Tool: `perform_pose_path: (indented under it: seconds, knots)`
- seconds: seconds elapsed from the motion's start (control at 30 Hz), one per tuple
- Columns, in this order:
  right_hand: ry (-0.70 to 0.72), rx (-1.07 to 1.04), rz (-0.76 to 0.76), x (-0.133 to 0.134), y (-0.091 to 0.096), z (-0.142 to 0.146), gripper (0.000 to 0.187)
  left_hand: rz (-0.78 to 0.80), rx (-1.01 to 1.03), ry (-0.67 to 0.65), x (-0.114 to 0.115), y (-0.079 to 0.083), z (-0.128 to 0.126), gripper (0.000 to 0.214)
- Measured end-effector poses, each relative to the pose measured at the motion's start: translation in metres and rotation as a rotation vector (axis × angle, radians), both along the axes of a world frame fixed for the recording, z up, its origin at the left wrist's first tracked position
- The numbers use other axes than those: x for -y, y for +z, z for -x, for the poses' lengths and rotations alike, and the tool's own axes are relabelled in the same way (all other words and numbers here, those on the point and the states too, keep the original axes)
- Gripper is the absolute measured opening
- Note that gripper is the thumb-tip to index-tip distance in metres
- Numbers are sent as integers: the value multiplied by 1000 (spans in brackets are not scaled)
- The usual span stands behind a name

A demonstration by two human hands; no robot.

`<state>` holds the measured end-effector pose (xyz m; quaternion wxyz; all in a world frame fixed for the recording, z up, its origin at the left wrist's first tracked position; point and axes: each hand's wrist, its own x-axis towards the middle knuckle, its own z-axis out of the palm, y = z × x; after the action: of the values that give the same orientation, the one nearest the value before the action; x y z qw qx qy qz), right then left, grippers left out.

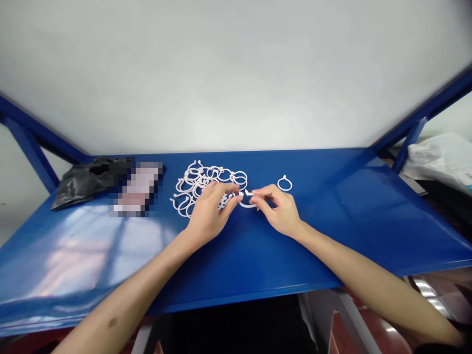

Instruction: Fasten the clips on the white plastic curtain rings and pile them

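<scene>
Both of my hands pinch one open white plastic ring (246,201) just above the blue shelf top (332,216). My left hand (210,212) grips the ring's left end with thumb and fingers. The right end is held by my right hand (277,209). A pile of several white rings (201,184) lies behind and under my left hand. One closed white ring (284,184) lies alone just beyond my right hand.
A black plastic bag (86,181) lies at the back left, with a blurred-out flat object (136,189) beside it. Blue frame bars (424,118) slope up at both sides. A white wall stands behind. A white bag (442,157) sits off the shelf's right end.
</scene>
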<state>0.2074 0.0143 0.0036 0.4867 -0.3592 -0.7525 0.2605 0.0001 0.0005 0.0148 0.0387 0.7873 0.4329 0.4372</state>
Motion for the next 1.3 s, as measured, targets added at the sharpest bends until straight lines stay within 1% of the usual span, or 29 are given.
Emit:
perform_pose_path:
  seconds: [0.07,0.13,0.23,0.33,0.43,0.53,0.63,0.7,0.8,0.87,0.97,1.0,1.07,1.13,1.2,1.3]
  knots:
    - [16,21,-49,1,0,1,7,92,23,-69,-1,0,1,7]
    - [43,31,-68,2,-1,3,7,134,61,-92,-1,-1,1,8]
    - [74,32,-56,3,-4,5,10,155,118,-65,2,-3,-2,10]
    - [112,63,-92,6,-6,5,12,189,172,-11,6,-8,-5,15]
    - [124,96,-121,8,-9,5,15,210,203,-12,8,-12,-7,17]
    - [111,129,-158,8,-10,4,17,185,180,-35,6,-14,-6,18]
    - [88,207,-190,2,-7,3,18,138,20,-5,2,-12,-5,17]
    - [0,305,-203,-6,-2,-1,19,73,-152,51,-1,-12,-5,20]
    - [-259,465,-214,-22,4,-16,20,-15,-349,103,-8,-18,-8,34]
    - [-394,569,-198,-33,3,-30,22,-30,-415,100,-12,-24,-9,34]
    - [-476,724,-170,-47,-4,-50,23,-47,-444,110,-18,-31,-9,19]
    - [-498,753,-176,-50,-6,-54,23,-59,-441,108,-19,-31,-8,14]
    - [-528,749,-214,-52,-8,-56,23,-93,-416,91,-19,-29,-7,13]
    - [-490,673,-251,-47,-5,-48,23,-137,-380,66,-17,-25,-5,14]
    - [-359,558,-231,-37,-1,-33,20,-191,-359,57,-13,-21,-4,12]
    - [-107,343,-62,-19,4,-11,20,-275,-364,44,-7,-17,-2,17]
